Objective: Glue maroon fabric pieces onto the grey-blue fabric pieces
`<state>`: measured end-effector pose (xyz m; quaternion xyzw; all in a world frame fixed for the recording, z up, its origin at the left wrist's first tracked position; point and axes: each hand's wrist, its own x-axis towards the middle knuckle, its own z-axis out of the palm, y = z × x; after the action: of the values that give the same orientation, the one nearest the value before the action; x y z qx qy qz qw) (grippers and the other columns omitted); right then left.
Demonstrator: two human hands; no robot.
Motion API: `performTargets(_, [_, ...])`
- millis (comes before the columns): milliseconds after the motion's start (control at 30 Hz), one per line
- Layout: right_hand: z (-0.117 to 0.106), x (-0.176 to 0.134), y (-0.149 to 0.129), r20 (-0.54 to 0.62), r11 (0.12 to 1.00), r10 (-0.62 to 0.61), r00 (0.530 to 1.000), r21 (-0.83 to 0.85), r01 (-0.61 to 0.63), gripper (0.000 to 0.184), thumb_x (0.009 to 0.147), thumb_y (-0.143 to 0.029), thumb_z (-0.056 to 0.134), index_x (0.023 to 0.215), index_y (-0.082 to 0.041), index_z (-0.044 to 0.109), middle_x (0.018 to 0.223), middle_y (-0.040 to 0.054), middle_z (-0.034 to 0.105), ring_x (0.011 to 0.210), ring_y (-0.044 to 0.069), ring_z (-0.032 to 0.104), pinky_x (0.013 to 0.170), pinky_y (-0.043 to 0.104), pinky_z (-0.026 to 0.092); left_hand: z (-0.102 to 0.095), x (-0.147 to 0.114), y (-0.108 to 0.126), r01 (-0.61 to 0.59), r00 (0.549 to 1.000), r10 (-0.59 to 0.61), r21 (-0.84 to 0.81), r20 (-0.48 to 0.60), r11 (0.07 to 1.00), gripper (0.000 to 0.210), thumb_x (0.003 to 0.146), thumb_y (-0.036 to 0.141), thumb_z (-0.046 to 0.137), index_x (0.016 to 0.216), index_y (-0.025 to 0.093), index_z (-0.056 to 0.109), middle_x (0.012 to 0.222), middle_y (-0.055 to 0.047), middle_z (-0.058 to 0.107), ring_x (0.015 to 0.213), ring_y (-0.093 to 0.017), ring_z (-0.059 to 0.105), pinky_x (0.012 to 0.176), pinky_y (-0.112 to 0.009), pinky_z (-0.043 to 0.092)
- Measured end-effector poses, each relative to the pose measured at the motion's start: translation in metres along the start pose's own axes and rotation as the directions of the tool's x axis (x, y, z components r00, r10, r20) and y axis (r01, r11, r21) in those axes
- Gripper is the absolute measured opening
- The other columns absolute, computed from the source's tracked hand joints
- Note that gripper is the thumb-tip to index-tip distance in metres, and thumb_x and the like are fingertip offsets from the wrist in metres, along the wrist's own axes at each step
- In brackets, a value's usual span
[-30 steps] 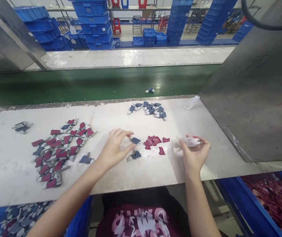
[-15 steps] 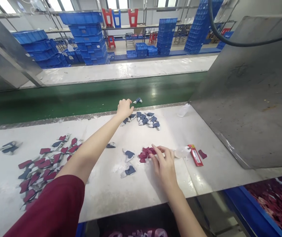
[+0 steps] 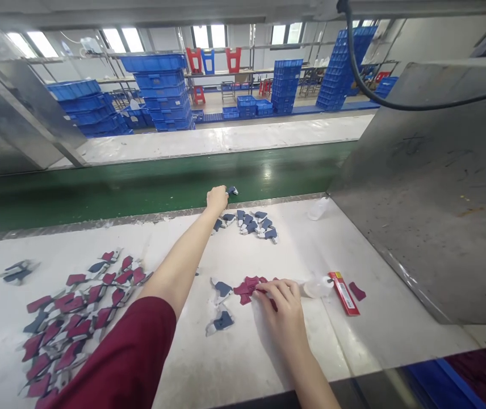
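Note:
My left hand [image 3: 217,200] is stretched far out over the green belt, fingers closed on a small dark blue and white piece [image 3: 232,191]. Below it on the white table lies a cluster of similar blue and white pieces [image 3: 250,227]. My right hand [image 3: 284,307] rests at a small pile of flat maroon pieces [image 3: 245,289], thumb and fingertips pinched together on one at its right side. Two more blue and white pieces [image 3: 223,320] lie just left of that pile. The right fingers partly hide the maroon pile.
Many maroon and grey-white pieces [image 3: 72,304] spread over the left of the table. To the right are a red box [image 3: 344,293], a clear plastic bottle [image 3: 317,287], a single maroon piece [image 3: 357,291] and a clear cup [image 3: 318,209]. A metal panel [image 3: 434,199] rises at right.
My left hand has closed on the blue and white piece lying on the belt. My right fingertips have drawn together at the maroon pile. The camera view has tilted upward.

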<state>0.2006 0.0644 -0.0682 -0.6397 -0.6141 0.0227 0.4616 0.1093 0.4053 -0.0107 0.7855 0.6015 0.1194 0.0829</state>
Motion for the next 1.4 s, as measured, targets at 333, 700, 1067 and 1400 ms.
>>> performTargets(333, [-0.019,-0.005,-0.009,0.014,0.937,0.256,0.966,0.241,-0.252,0.016,0.095,-0.036,0.061,0.099,-0.025,0.072,0.096,0.0016,0.078,0.084,0.018,0.073,0.075,0.031,0.056,-0.037,-0.091,-0.015,-0.201,0.978,0.208,-0.142,0.034,0.969,0.031,0.09,0.018,0.059,0.12,0.018,0.07,0.109,-0.006,0.077,0.109,-0.023,0.068,0.098,-0.031,0.048])
performTargets(700, [-0.015,-0.017,-0.046,0.155,0.792,0.382,0.911,0.452,-0.409,0.019,0.088,-0.042,0.067,0.092,-0.023,0.072,0.091,0.0036,0.071,0.084,0.018,0.065,0.07,0.029,0.052,-0.034,-0.356,-0.053,-0.082,0.992,0.113,-0.397,0.056,0.914,0.041,0.076,0.041,0.082,0.112,0.023,0.069,0.108,-0.006,0.066,0.108,-0.028,0.06,0.096,-0.043,0.05])
performTargets(1067, [-0.005,-0.029,-0.09,0.291,0.554,0.514,0.807,0.605,-0.572,0.028,0.077,-0.044,0.078,0.083,-0.018,0.069,0.083,0.0053,0.072,0.084,0.02,0.071,0.081,0.036,0.062,-0.018,-0.369,-0.022,-0.025,0.996,-0.04,-0.706,-0.075,0.708,0.023,0.089,0.017,0.06,0.109,0.024,0.069,0.099,-0.002,0.078,0.085,-0.019,0.073,0.078,-0.03,0.058])
performTargets(1400, [-0.024,-0.03,-0.104,0.199,0.701,0.482,0.853,0.496,-0.512,0.022,0.081,-0.041,0.076,0.084,-0.019,0.073,0.084,0.0043,0.074,0.082,0.019,0.071,0.076,0.033,0.061,-0.036,-0.385,-0.012,-0.134,0.969,-0.07,-0.742,-0.236,0.657,0.019,0.087,0.018,0.067,0.104,0.021,0.076,0.1,-0.005,0.08,0.085,-0.019,0.076,0.082,-0.029,0.062])
